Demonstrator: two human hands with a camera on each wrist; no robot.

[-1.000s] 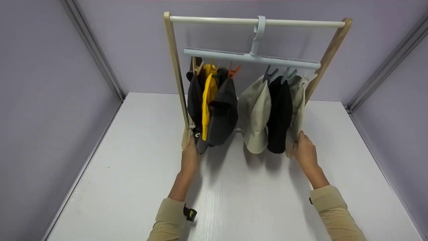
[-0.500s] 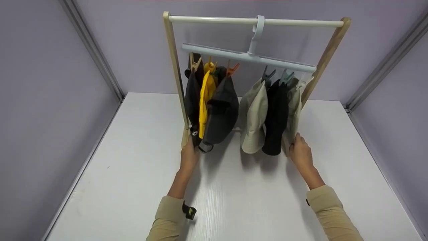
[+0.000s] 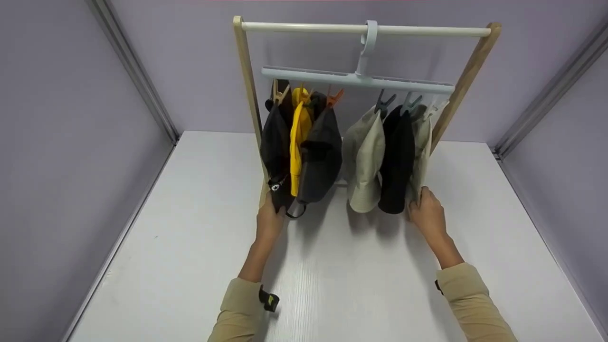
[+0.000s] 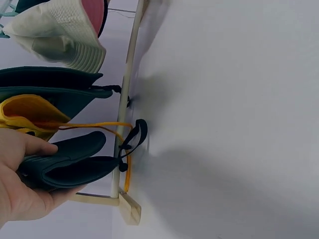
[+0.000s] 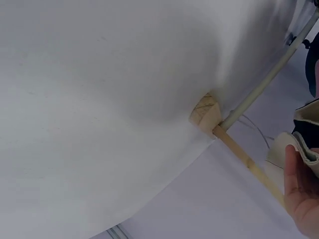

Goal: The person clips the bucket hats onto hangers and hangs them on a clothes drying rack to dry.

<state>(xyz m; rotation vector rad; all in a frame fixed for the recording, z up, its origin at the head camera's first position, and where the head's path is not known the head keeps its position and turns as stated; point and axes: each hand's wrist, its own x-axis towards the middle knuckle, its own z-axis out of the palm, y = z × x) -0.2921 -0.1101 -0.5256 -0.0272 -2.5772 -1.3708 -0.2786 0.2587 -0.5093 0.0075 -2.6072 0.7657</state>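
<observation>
A pale blue hanger (image 3: 323,75) hooks over the rack's white rail, with several hats hung below it on clothespins. At its left end is a dark hat (image 3: 274,142) with a small white emblem and a cord. My left hand (image 3: 270,221) grips this hat's lower edge, thumb on one side and fingers underneath in the left wrist view. At the right end my right hand (image 3: 429,213) pinches the bottom edge of a beige hat (image 3: 421,154). Between them hang a yellow hat (image 3: 295,147), a dark grey hat (image 3: 323,164), another beige hat (image 3: 368,171) and a black hat (image 3: 397,166).
The wooden rack (image 3: 470,76) stands at the back of the white table (image 3: 209,266), close to the rear wall. Its wooden foot (image 5: 207,114) shows in the right wrist view. Lavender panels (image 3: 80,156) enclose the table at the sides and back.
The hanger dipped to the right, then came back nearly level. The hats swung left and back with it. Both hands keep their hold on the outer hats and shift only slightly.
</observation>
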